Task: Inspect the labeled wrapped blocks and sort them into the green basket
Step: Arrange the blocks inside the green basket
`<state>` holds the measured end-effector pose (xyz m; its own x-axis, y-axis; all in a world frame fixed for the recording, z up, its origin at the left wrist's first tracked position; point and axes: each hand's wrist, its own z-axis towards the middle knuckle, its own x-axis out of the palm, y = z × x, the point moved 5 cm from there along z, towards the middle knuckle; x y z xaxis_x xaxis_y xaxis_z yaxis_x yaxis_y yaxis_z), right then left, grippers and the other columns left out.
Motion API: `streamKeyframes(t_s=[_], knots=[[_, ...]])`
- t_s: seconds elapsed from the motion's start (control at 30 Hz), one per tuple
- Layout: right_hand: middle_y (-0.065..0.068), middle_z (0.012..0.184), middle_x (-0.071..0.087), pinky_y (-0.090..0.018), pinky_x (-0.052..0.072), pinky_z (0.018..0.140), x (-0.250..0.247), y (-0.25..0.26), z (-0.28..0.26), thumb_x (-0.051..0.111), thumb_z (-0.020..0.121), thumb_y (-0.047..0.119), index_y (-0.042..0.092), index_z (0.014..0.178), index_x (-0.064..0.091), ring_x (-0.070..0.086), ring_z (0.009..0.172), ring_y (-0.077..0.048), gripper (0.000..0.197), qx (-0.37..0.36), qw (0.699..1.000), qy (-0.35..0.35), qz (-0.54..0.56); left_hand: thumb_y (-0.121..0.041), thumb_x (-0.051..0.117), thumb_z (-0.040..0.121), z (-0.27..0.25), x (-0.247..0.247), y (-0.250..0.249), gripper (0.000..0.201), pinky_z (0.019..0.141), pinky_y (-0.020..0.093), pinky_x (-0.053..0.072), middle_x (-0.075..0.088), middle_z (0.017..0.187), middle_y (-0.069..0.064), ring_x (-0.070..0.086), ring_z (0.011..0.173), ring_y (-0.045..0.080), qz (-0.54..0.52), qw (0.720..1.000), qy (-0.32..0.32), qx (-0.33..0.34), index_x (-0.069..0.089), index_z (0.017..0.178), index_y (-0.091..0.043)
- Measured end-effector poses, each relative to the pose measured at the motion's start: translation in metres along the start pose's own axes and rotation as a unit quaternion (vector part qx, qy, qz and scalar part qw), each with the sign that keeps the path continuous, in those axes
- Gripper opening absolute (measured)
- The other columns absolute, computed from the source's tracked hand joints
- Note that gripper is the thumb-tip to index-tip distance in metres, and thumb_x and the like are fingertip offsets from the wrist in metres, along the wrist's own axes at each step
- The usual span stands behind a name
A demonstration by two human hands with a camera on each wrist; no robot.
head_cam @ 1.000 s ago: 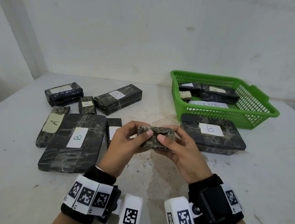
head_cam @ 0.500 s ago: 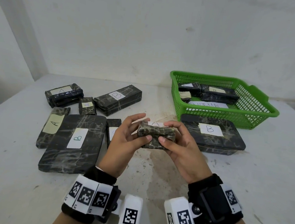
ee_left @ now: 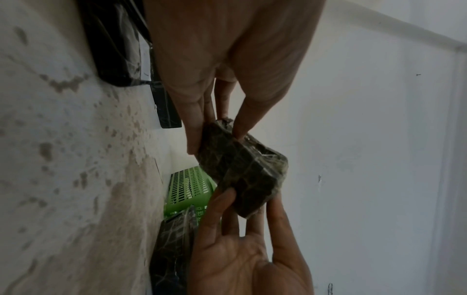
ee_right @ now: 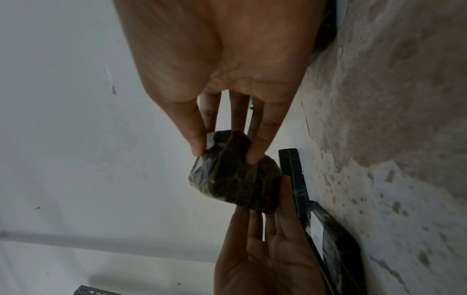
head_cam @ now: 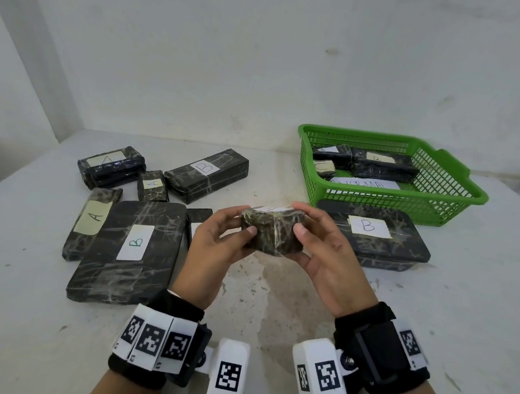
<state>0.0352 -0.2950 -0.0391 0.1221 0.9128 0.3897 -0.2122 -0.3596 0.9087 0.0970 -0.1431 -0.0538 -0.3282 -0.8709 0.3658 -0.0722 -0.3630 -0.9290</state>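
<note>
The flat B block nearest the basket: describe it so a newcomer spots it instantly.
Find the green basket at the table's right rear. Directly in front of it, against its near wall, lies a wide flat block with a white B label. The other big B slab lies far left.

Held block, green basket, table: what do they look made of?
Held block: core hidden; dark mottled wrap under glossy clear film or tape, judging by crinkles and glints. Green basket: moulded plastic, slotted lattice walls. Table: probably painted or plastered, matte off-white, with worn brownish patches.
</note>
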Motion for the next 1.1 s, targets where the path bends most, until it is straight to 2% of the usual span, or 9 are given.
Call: streamKeyframes(t_s=[0.13,0.23,0.33,0.43,0.53,0.67,0.77,0.9,1.1], knots=[[-0.002,0.110,0.068,-0.030,0.056,0.080,0.003,0.000,-0.001,0.062,0.087,0.017,0.013,0.122,0.059,0.065,0.102,-0.017,0.035,-0.008,0.999,0.012,-0.030,-0.024,0.081,0.078,-0.005,0.015,0.005,0.048,0.093,0.036,0.056,0.067,0.119,0.012,0.068,0.102,0.020,0.016,0.993,0.103,-0.051,0.062,0.120,-0.011],[-0.003,0.112,0.069,-0.031,0.056,0.080,0.004,-0.003,-0.001,0.068,0.087,0.021,0.015,0.122,0.061,0.066,0.104,-0.017,0.036,0.003,0.999,0.019,-0.041,-0.035,0.078,0.068,-0.006,0.016,0.008,0.060,0.098,0.038,0.053,0.067,0.122,0.009,0.067,0.110,0.023,0.051,0.988,0.138,-0.043,0.063,0.122,-0.014],[-0.001,0.125,0.064,-0.034,0.057,0.082,0.003,-0.006,-0.001,0.076,0.079,0.046,0.026,0.125,0.064,0.064,0.114,-0.019,0.051,0.026,0.999,0.012,-0.042,-0.033,0.076,0.070,-0.006,0.015,0.009,0.060,0.100,0.042,0.052,0.068,0.121,0.013,0.066,0.112,0.030,0.052,0.988,0.142,-0.037,0.063,0.124,-0.010],[0.004,0.128,0.064,-0.037,0.057,0.085,0.003,-0.007,-0.001,0.069,0.079,0.046,0.038,0.125,0.065,0.064,0.116,-0.015,0.047,0.034,0.998,0.005,-0.052,-0.033,0.074,0.072,-0.007,0.017,0.010,0.060,0.102,0.045,0.050,0.068,0.121,0.016,0.063,0.116,0.034,0.060,0.984,0.161,-0.045,0.063,0.126,-0.010],[-0.002,0.110,0.072,-0.035,0.059,0.075,0.002,-0.003,-0.003,0.070,0.079,0.037,0.026,0.105,0.075,0.069,0.102,-0.018,0.029,0.009,0.998,0.001,-0.060,-0.035,0.074,0.072,-0.007,0.017,0.010,0.060,0.101,0.045,0.051,0.067,0.122,0.018,0.062,0.117,0.035,0.060,0.983,0.168,-0.051,0.063,0.126,-0.009],[-0.008,0.104,0.072,-0.042,0.061,0.075,0.001,-0.001,-0.004,0.063,0.082,0.027,0.013,0.101,0.074,0.070,0.097,-0.022,0.026,-0.006,0.998,-0.011,-0.067,-0.030,0.074,0.075,-0.007,0.016,0.010,0.060,0.100,0.038,0.052,0.065,0.124,0.020,0.063,0.117,0.033,0.052,0.982,0.170,-0.063,0.060,0.128,-0.006],[-0.013,0.108,0.071,-0.042,0.061,0.075,0.000,-0.002,-0.004,0.064,0.083,0.029,0.012,0.101,0.073,0.069,0.098,-0.023,0.027,0.006,0.997,-0.015,-0.080,-0.024,0.070,0.080,-0.005,0.015,0.012,0.050,0.099,0.039,0.052,0.069,0.119,0.017,0.063,0.116,0.032,0.067,0.983,0.159,-0.065,0.062,0.127,-0.007],[-0.022,0.112,0.068,-0.040,0.060,0.073,-0.001,-0.003,-0.004,0.065,0.090,0.037,0.007,0.103,0.072,0.067,0.097,-0.024,0.033,0.017,0.997,-0.032,-0.074,-0.030,0.074,0.074,-0.006,0.015,0.013,0.059,0.100,0.041,0.052,0.069,0.120,0.014,0.064,0.116,0.030,0.068,0.983,0.162,-0.062,0.061,0.127,-0.007],[-0.020,0.102,0.072,-0.050,0.060,0.075,-0.004,0.001,-0.005,0.068,0.075,0.038,0.018,0.086,0.079,0.069,0.094,-0.031,0.025,0.000,0.995,-0.070,-0.069,-0.036,0.073,0.072,-0.008,0.019,0.012,0.066,0.096,0.031,0.053,0.068,0.124,0.010,0.064,0.117,0.022,0.064,0.979,0.182,-0.071,0.059,0.129,-0.008]])
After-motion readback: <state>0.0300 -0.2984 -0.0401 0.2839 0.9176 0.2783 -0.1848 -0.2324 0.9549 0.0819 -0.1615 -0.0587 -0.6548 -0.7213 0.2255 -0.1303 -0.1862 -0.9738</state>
